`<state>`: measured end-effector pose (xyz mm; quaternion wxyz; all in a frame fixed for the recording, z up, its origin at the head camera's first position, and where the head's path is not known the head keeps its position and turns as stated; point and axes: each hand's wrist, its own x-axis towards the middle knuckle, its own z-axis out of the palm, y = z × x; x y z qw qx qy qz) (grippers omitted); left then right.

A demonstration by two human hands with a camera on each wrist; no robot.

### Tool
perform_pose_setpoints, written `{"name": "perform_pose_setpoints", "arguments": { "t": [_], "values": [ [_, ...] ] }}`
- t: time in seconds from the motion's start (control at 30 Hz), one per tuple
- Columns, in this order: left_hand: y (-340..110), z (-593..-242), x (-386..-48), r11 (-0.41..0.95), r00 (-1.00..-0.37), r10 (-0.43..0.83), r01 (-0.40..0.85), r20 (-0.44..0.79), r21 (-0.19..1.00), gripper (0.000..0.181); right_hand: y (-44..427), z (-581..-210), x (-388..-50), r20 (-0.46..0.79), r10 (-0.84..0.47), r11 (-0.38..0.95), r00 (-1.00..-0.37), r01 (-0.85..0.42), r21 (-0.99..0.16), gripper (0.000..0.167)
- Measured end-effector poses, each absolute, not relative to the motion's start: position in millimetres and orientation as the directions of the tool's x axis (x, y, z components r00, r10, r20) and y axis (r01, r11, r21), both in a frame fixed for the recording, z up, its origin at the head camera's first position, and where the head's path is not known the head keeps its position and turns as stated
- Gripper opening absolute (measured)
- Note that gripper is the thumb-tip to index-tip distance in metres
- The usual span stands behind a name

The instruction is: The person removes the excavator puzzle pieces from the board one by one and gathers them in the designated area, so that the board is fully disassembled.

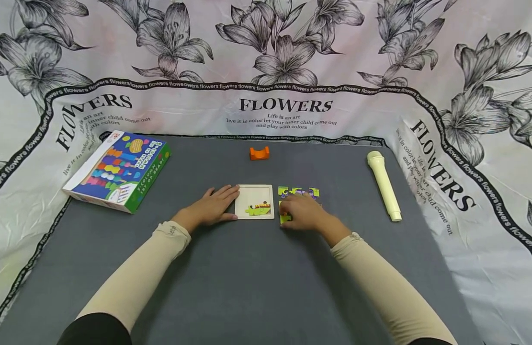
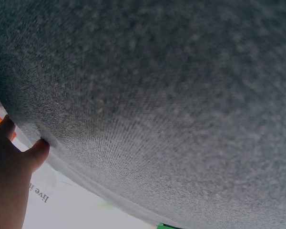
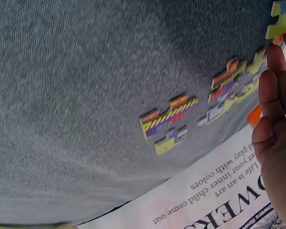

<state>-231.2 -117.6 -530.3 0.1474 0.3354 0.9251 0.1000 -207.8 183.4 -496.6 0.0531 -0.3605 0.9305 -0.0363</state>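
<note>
A pale square puzzle tray (image 1: pixel 254 194) lies on the grey table, with joined green puzzle pieces (image 1: pixel 259 209) in its lower right corner. My left hand (image 1: pixel 214 206) rests at the tray's left edge, fingers extended and thumb near the lower corner. Right of the tray, my right hand (image 1: pixel 302 212) bends over loose puzzle pieces (image 1: pixel 284 191) and hides some of them. A yellow-green puzzle piece (image 1: pixel 285 219) shows between its thumb and fingers. In the right wrist view, that green piece (image 3: pixel 282 21) is at the fingertips, and more loose pieces (image 3: pixel 167 117) lie on the cloth.
An orange plastic piece (image 1: pixel 259 153) stands behind the tray. On the left lies a colourful game box (image 1: pixel 119 170); on the right, a cream-coloured stick with a wider head (image 1: pixel 384 187). A flower-printed cloth (image 1: pixel 287 112) borders the table's back and sides.
</note>
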Motion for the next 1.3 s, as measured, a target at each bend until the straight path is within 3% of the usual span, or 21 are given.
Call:
{"name": "perform_pose_setpoints", "arguments": {
  "t": [0.33, 0.73, 1.3],
  "values": [
    [-120, -533, -232, 0.756, -0.735, 0.647, 0.585, -0.203, 0.295, 0.079, 178, -500, -206, -0.06, -0.671, 0.741, -0.739, -0.669, -0.05, 0.028],
    [-118, -526, -232, 0.762, -0.734, 0.643, 0.584, -0.22, 0.28, 0.08, 146, -495, -218, 0.017, -0.673, 0.73, -0.739, -0.668, -0.144, 0.023],
    [-118, -530, -231, 0.768, -0.739, 0.634, 0.569, -0.226, 0.293, 0.079, 119, -508, -224, 0.006, -0.691, 0.71, -0.723, -0.679, -0.185, 0.017]
  ]
}}
